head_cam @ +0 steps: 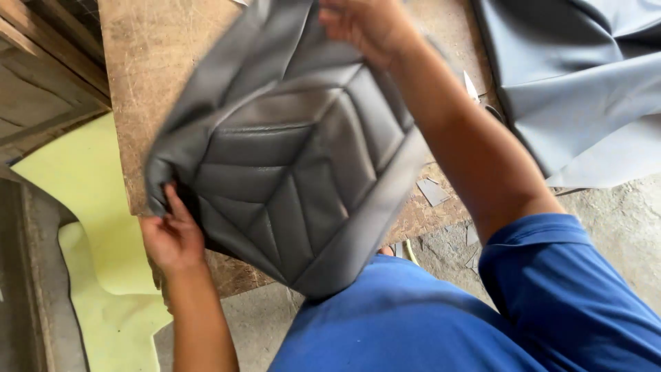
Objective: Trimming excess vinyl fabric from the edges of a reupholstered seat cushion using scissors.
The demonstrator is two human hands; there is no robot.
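Wooden table (155, 48), worn and scratched, fills the top middle of the view; its near edge runs approx. from lower left to mid right. Concrete floor (620, 227) shows below and to the right.

Grey sheet (585, 89) of smooth fabric or vinyl lies in folds at top right, partly on the table's right end, well apart from the hands.

Yellow-green foam (89, 227) lies left of the table on the floor side, w/ a dark curved edge next to it; wooden boards (41, 76) sit at top left.

Grey stitched cover (296, 172), leather-like w/ padded panels sewn in a V pattern, is held up over the table's near edge, tilted, its lower corner hanging toward the person's blue shirt (413, 324). Upper left part is blurred.

Right hand (365, 24) is closed on the cover's top edge, fingers curled over it; forearm runs down-right to the blue sleeve.

Left hand (172, 234) grips the cover's lower left corner, thumb on the front face, fingers behind it and hidden.

Small grey scraps (432, 191) lie on the table's near edge and on the floor just beside the right forearm. A pale pointed offcut (470, 88) lies on the table between the forearm and the grey sheet.
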